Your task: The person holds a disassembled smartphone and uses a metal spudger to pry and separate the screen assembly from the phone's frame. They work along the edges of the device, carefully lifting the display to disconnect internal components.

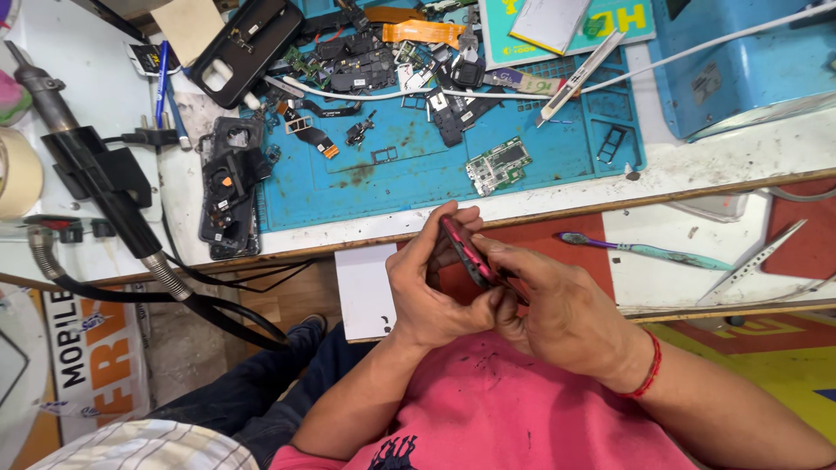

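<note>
Both hands on a red phone, held w/ edge up, in front of the surface edge.
Left hand (431,292) & right hand (557,313) each have a closed grip on the red phone (466,252); green circuit board (498,164) lies on blue mat (557,157), purple toothbrush (644,251) to the right.

Pretty cluttered white workbench (740,157) with a worn wooden front edge — blue mat (418,174) across the back, brown floor (187,357) showing below the left corner.
</note>
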